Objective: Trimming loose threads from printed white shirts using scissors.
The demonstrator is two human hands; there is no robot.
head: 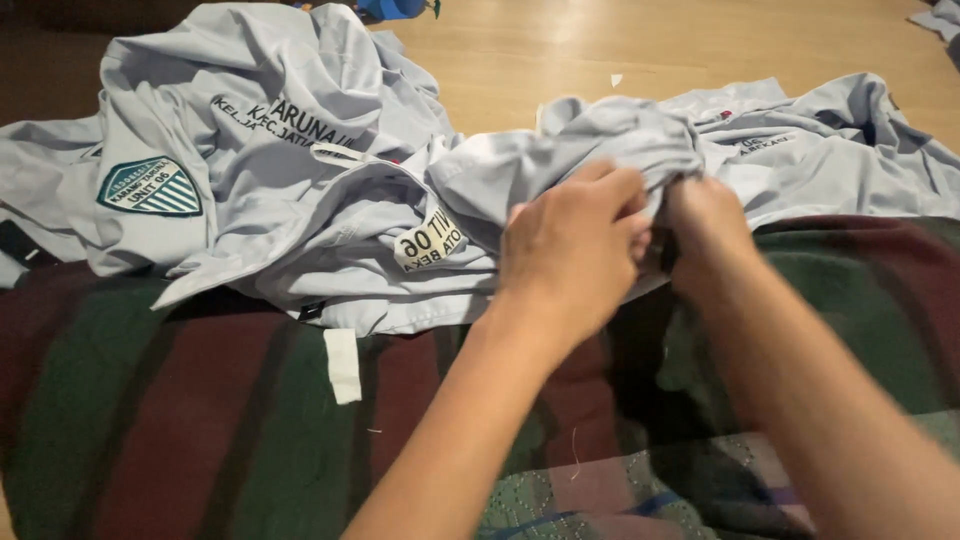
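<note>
- Light grey-blue shirt [600, 140] – bunched up at centre of view, lying partly on the striped cloth, partly on the wood floor; both hands are on its gathered fold.
- Left hand [572, 255] – fingers curled closed, pinching shirt fabric at the fold, back of hand toward cam.
- Right hand [705, 230] – also closed on the same bunch of fabric, just beside the left hand, knuckles touching or nearly so; fingertips hidden in the cloth + motion blur, so exact grip can't be told.
- Both forearms come in from bottom right, bare.
- Second grey-blue shirt [230, 130] – left of the hands, crumpled, w/ a teal shield-shaped patch [151, 187] on the sleeve and dark printed lettering across it.
- White label w/ black print [428, 240] – on the fabric between the two shirts, near the left hand.
- Small white strip [342, 364] – lies on the striped cloth below the shirts, apart from the hands.
- Striped cloth, dark red and green [180, 420] – covers the foreground under everything.
- Wood floor [560, 50] – light, at top; blue object [395, 8] at top edge, cut off.
</note>
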